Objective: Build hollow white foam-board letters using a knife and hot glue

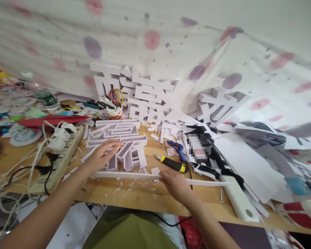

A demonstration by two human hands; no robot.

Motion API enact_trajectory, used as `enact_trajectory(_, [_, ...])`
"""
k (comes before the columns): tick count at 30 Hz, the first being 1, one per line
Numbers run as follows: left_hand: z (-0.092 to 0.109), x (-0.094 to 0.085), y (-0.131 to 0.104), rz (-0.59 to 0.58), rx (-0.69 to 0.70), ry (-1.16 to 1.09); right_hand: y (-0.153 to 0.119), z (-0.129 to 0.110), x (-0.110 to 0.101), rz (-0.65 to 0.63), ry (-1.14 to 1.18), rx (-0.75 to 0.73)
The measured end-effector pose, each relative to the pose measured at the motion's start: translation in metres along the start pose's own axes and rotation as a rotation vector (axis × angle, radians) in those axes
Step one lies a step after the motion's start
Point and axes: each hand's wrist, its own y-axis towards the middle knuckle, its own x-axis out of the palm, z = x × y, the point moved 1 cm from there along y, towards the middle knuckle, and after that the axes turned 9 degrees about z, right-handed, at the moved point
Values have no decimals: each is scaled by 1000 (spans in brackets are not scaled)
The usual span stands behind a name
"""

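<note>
A white foam-board character [138, 139] with raised side walls lies on the wooden table, its hollow side up. My left hand [107, 154] is at its left part, fingers and thumb close together on one of the walls. In front of the character runs a long, narrow white foam-board strip [134, 175]. My right hand [174, 183] pinches this strip near its middle, and its right end reaches over a white handle-like object [239, 200]. A yellow and black utility knife [173, 164] lies just beyond my right hand, with a blue glue gun [177, 149] behind it.
A power strip [64, 159] with plugs and tangled cables sits at left. Finished white characters [150, 91] lean against the curtain behind a cup [114, 112] of scissors and pens. White sheets [241, 159] are piled at right. Foam scraps litter the table.
</note>
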Motion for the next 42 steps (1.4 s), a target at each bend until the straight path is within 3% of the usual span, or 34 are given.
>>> enact_trajectory(3, [13,-5,-6,-120,-142,-97,-10,9,-11,46,18,-1])
enact_trajectory(7, [20,-15,-9,-251,-210,-192,-8,-2,-19,93,1,0])
enact_trajectory(11, [20,-38,-9,-215,-256,-189,2,-16,-32,139,-24,-39])
enact_trajectory(15, [23,-49,-12,-184,-152,-9,4,-2,-53,262,-104,21])
enact_trajectory(17, [25,-40,-16,-217,-111,82,-1,14,-62,289,-153,60])
enact_trajectory(20, [27,-11,-27,-206,-9,168,-15,37,-66,244,-224,123])
enact_trajectory(24, [22,31,-51,-60,65,153,-35,51,-54,129,-255,201])
enact_trajectory(28, [12,58,-72,73,50,123,-39,44,-34,79,-190,161])
enact_trajectory(32, [6,72,-84,132,44,71,-23,20,-20,74,-105,107])
enact_trajectory(37, [1,82,-86,123,-27,49,6,-17,-8,0,-86,9])
enact_trajectory(42, [3,68,-78,91,-81,30,24,-26,2,-30,-115,-59])
